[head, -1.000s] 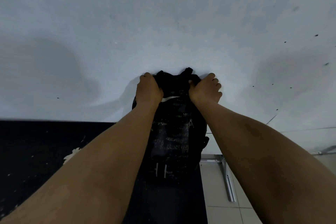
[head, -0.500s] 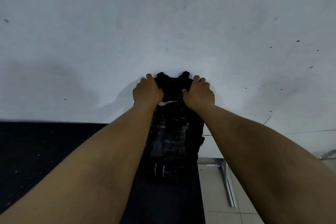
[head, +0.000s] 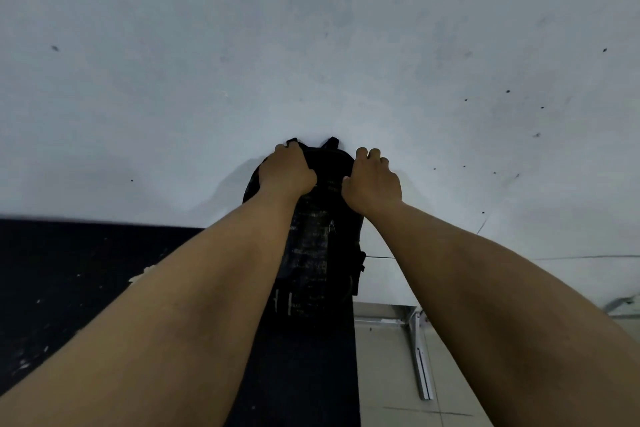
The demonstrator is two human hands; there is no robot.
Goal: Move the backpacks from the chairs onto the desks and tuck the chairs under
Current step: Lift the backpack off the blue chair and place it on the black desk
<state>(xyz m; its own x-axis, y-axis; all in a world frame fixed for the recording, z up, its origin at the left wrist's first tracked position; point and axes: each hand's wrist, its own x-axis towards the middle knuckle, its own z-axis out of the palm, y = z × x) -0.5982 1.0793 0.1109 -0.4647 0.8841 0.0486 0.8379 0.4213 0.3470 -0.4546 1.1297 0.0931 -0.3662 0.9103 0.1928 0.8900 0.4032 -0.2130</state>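
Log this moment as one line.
phase: placing | left hand: holding backpack top | right hand: holding top | backpack: upright against white wall | chair: unseen

Single head-worn wide-angle view, aimed fwd and down along both forearms. The left hand (head: pixel 287 173) and right hand (head: pixel 374 184) are seen from behind, mid-frame, at arm's length, on the backpack (head: pixel 311 253). Beyond the grip the white desk (head: pixel 311 45) fills the upper frame; below-right of it, tiled floor (head: pixel 388 374). No 2nd view, so no overlap.
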